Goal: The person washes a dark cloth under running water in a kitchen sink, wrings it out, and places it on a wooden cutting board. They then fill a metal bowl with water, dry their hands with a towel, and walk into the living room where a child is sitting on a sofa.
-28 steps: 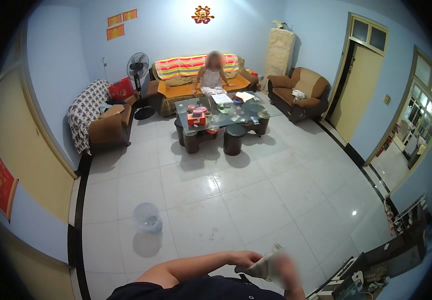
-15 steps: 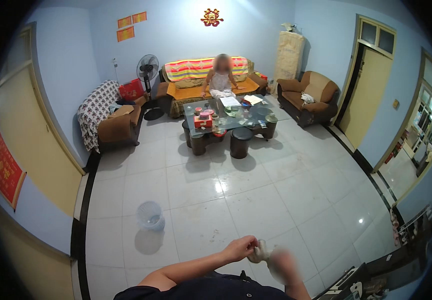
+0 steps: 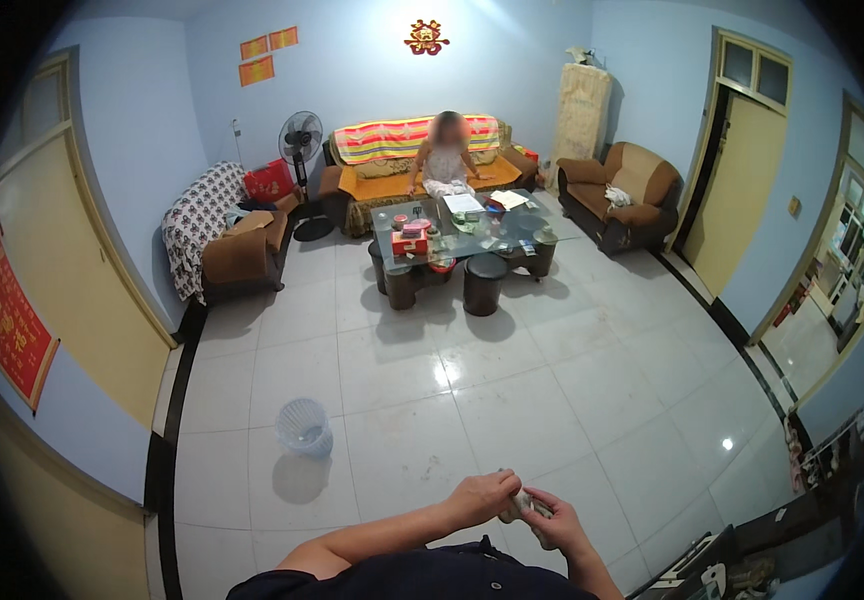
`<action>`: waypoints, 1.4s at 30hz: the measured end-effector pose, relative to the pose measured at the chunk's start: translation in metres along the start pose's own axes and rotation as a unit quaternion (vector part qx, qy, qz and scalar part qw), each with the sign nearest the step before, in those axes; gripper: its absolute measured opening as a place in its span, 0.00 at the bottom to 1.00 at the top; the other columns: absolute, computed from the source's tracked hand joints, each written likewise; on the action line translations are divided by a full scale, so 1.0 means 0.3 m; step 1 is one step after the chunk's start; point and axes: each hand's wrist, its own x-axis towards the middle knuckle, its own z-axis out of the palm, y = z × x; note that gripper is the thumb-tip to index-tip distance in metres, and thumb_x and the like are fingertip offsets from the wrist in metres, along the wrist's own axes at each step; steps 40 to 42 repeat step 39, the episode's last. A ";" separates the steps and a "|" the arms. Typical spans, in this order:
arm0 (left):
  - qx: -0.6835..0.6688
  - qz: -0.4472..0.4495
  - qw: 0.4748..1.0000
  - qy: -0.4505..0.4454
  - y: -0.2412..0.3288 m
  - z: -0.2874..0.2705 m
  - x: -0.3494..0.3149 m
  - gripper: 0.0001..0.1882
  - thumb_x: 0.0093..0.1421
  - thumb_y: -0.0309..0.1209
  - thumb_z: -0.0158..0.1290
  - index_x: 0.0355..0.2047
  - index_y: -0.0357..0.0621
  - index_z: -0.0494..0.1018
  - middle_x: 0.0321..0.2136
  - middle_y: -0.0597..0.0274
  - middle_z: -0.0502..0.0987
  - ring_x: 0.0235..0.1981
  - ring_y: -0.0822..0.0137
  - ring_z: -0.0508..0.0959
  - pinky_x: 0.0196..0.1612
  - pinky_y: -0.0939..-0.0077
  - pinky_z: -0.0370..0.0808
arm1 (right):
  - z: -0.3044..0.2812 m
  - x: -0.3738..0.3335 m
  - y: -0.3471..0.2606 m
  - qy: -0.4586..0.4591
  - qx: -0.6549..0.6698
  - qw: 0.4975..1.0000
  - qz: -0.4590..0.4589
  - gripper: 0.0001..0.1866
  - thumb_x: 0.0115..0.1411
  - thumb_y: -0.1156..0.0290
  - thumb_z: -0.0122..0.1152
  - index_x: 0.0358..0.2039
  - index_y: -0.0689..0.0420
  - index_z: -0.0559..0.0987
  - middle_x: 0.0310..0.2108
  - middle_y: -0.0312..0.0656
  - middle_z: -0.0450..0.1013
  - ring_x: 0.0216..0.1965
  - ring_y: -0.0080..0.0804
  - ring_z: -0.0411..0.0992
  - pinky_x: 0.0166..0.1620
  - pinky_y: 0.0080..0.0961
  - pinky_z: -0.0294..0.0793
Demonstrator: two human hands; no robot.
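In front of my body I hold a small, pale off-white thing (image 3: pixel 518 507), rounded in parts; its kind is too hidden by my fingers to tell. My left hand (image 3: pixel 482 499) has its fingers closed at the thing's upper left end. From the other side my right hand (image 3: pixel 559 524) grips it, thumb and fingers bent round it. The two hands are close together, above the tiled floor.
A translucent bluish wastebasket (image 3: pixel 305 428) stands on the floor to my left. Ahead is a glass coffee table (image 3: pixel 422 250) with a dark stool (image 3: pixel 484 285). A person (image 3: pixel 446 165) sits on the sofa (image 3: pixel 367 187) behind it. A dark cabinet (image 3: pixel 802 545) stands at near right.
My right hand, blurred before, has come in closer to the left and closed round the pale thing. The left hand keeps its grip. The view has shifted slightly.
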 end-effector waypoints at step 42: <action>-0.160 0.014 0.981 -0.108 0.058 -0.013 -0.082 0.12 0.57 0.31 0.47 0.42 0.48 0.70 0.38 0.62 0.71 0.36 0.61 0.75 0.37 0.69 0.73 | 0.059 -0.122 -0.025 0.047 -0.212 0.976 -0.032 0.13 0.51 0.61 0.58 0.28 0.59 0.78 0.16 0.34 0.71 0.16 0.18 0.65 0.22 0.19 0.65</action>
